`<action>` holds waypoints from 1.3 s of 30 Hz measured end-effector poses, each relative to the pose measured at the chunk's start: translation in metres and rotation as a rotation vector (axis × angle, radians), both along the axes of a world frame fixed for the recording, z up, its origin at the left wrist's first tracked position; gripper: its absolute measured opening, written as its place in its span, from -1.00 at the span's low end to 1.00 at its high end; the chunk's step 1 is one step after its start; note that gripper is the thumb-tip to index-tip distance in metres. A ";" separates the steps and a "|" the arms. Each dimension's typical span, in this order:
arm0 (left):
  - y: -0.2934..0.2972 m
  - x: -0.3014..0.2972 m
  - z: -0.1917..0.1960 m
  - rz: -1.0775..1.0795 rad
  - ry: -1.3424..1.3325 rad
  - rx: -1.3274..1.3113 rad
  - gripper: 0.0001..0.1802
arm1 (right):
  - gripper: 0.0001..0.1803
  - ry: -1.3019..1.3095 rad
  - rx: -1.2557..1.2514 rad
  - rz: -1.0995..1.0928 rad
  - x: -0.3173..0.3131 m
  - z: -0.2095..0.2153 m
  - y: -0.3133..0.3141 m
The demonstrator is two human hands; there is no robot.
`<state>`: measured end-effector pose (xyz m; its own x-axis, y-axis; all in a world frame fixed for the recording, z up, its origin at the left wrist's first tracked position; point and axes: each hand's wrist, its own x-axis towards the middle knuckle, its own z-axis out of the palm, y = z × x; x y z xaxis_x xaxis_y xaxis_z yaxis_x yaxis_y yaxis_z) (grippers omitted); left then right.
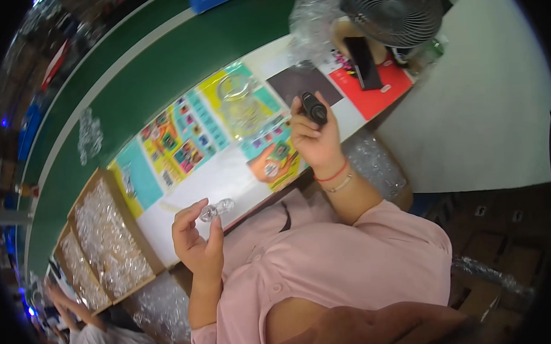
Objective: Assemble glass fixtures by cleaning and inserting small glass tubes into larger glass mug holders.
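My left hand [198, 241] is raised over the near edge of the table, thumb and forefinger pinching a small clear plastic piece [217, 210] with rounded ends. Farther right and higher up, my right hand [319, 140] grips a small black oval object [314, 108] with a ring-like face; its exact kind does not show. Beyond and between the hands stands a clear round container [237, 102], seemingly of thin plastic. Under it lie colourful printed sheets [189, 136] on the white tabletop [210, 175].
A partitioned cardboard box [143, 241] of clear plastic pieces sits at left. Behind the table runs a green conveyor belt [157, 63]. A black fan [395, 10], a phone [363, 63] and clear bags [311, 20] occupy the far right. A co-worker's arm [74, 304] shows lower left.
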<state>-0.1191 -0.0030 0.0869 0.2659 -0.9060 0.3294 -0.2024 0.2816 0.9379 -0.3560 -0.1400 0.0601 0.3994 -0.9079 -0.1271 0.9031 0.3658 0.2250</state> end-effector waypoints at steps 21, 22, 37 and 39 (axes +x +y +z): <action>-0.053 -0.033 -0.015 -0.222 0.863 0.362 -0.37 | -0.54 0.001 -0.188 -0.133 -0.025 -0.027 -0.009; -0.053 -0.035 -0.012 -0.197 0.853 0.363 -0.37 | -0.56 0.196 -0.381 -0.156 -0.018 -0.016 0.004; -0.128 -0.042 -0.056 -0.190 0.127 0.230 0.04 | -0.65 1.105 -0.610 -0.184 -0.001 -0.036 0.017; -0.157 -0.031 -0.069 -0.098 -0.162 0.122 0.06 | -0.68 0.969 -0.317 -0.299 -0.003 -0.042 0.006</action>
<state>-0.1504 -0.1600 0.0181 0.1272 -0.9606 0.2470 -0.3306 0.1938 0.9237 -0.3594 -0.1341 0.0176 0.0099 -0.9999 -0.0120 0.7086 0.0155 -0.7054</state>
